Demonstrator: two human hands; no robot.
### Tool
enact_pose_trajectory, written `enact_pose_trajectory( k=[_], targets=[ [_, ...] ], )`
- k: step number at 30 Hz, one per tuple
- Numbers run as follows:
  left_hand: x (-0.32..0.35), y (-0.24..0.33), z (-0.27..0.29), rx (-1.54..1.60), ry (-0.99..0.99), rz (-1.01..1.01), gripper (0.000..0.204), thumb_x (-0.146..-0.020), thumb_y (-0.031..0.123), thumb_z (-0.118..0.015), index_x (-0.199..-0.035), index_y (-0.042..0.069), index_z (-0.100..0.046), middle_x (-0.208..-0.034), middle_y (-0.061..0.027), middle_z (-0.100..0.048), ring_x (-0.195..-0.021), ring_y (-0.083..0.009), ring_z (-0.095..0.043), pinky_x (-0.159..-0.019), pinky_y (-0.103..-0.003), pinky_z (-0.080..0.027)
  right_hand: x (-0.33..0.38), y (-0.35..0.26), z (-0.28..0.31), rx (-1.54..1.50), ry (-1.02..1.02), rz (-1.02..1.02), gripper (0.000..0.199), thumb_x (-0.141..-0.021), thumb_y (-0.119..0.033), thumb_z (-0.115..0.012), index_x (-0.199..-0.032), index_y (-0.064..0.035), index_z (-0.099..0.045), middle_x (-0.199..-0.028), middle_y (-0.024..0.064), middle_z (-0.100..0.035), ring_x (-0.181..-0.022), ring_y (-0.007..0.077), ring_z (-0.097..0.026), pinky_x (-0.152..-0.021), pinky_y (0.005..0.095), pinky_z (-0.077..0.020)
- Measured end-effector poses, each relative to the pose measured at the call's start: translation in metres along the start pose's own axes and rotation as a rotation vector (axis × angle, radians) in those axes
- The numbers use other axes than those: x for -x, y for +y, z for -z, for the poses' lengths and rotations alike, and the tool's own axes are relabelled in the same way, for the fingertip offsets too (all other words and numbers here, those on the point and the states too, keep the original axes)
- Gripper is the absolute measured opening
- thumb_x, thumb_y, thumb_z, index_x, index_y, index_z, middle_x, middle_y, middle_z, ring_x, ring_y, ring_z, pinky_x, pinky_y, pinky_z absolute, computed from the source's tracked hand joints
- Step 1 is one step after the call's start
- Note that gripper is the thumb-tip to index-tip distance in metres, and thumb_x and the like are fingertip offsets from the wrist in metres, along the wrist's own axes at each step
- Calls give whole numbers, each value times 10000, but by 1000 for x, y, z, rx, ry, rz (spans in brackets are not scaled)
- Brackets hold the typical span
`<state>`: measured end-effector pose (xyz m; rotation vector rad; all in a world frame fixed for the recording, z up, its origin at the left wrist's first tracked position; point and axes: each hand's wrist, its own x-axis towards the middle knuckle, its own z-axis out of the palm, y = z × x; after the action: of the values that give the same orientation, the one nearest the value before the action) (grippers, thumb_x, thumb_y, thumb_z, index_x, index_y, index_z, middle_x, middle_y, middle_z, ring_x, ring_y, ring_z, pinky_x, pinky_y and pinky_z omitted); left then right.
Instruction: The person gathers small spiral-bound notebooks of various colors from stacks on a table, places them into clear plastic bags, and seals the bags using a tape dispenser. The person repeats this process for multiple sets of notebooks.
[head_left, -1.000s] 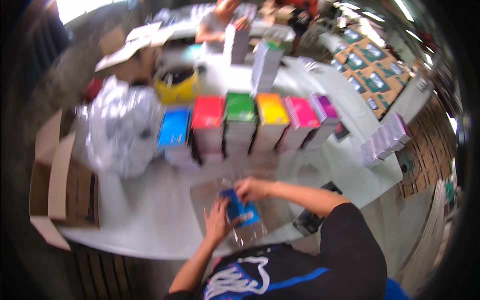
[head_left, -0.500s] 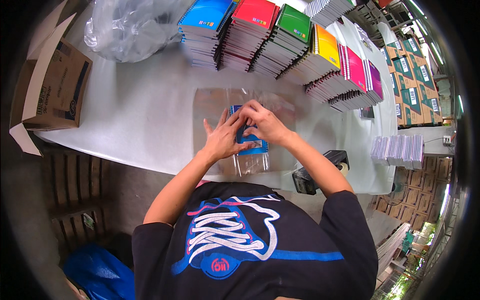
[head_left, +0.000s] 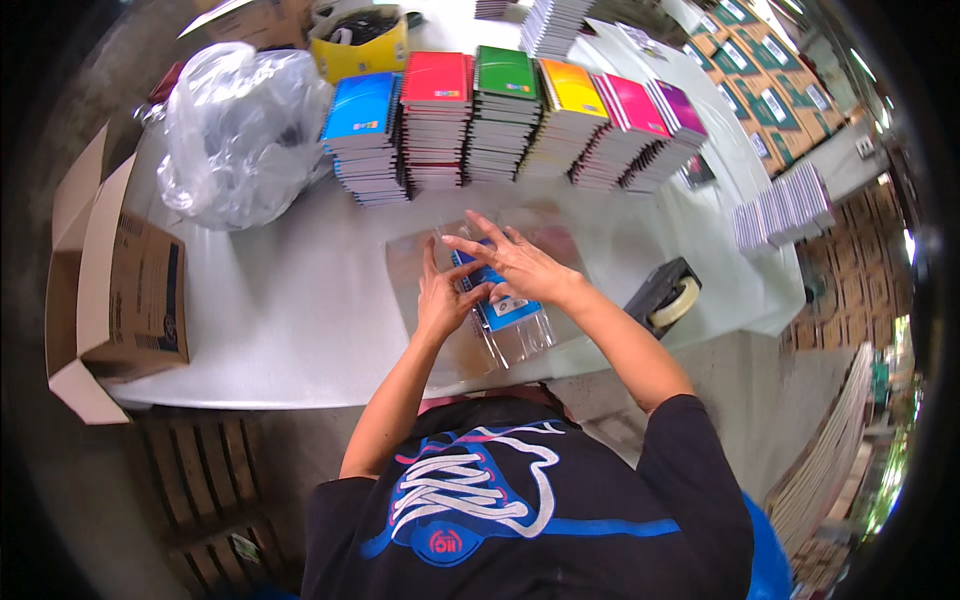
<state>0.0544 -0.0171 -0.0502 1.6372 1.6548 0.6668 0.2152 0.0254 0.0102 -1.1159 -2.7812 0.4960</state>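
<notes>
A blue spiral notebook lies in front of me with clear plastic film around it, its ends sticking out past the near edge. My left hand is at the notebook's left side, fingers apart, with the thumb reaching across the cover. Over the top and right part is my right hand, its fingers spread and stretched to the left. Both hands are open and touch or hover just above the wrapped notebook; they partly hide its cover. Beneath it lies a see-through brownish sheet.
Stacks of blue, red, green, yellow, pink and purple notebooks stand along the back. Left are a bunched plastic bag and an opened carton. A tape dispenser stands right, with another notebook pile beyond.
My head view has shifted, showing more of the table's back. My right hand's bent fingers have spread out to the left; my left hand has stayed by the notebook's left side.
</notes>
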Motion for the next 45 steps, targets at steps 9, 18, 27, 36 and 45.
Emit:
enact_pose_trajectory(
  k=[9,18,27,36,45],
  targets=[
    [5,0,-3,242,44,-58,543,-649,363,-776,-1163,263,-629,-1495,-238,-64,-1125,-315,-546,-890,-366,-466,167,-73,-75,-121,1127,-963,877,-622,-158,-811,-1355,-92,-334,-1356,172,-341,-1185,339,-401,-920,391,-386],
    [-2,-12,-10,214,58,-100,545,-661,351,-784,-1173,250,-630,-1500,-232,-38,-662,-184,-608,-787,-315,-499,190,1,-117,-283,1594,-1339,695,-558,-207,-878,-1120,-86,-488,-1150,155,-379,-1089,306,-415,-932,406,-366],
    [4,3,-2,239,17,-32,544,-657,349,-780,-1170,249,-629,-1491,-257,-33,-871,-203,-551,-824,-321,-477,284,25,-38,-1244,1169,-1241,453,-730,-266,-781,-1074,-143,-512,-953,11,-500,-815,125,-489,-677,307,-450],
    [1,-2,-5,214,22,-57,556,-648,385,-771,-1171,262,-628,-1504,-225,-36,-658,-187,-612,-785,-319,-498,278,30,-39,-1529,1436,-1147,156,-865,-299,-632,-951,-175,-592,-935,-57,-476,-754,152,-370,-777,705,-417],
    [1,0,-3,236,25,-40,542,-659,378,-768,-1172,280,-620,-1500,-224,-32,-628,-186,-594,-760,-312,-506,277,-11,-54,-827,1320,-1491,170,-857,-227,-642,-916,-68,-664,-1046,39,-572,-941,178,-517,-682,534,-414]
  ],
)
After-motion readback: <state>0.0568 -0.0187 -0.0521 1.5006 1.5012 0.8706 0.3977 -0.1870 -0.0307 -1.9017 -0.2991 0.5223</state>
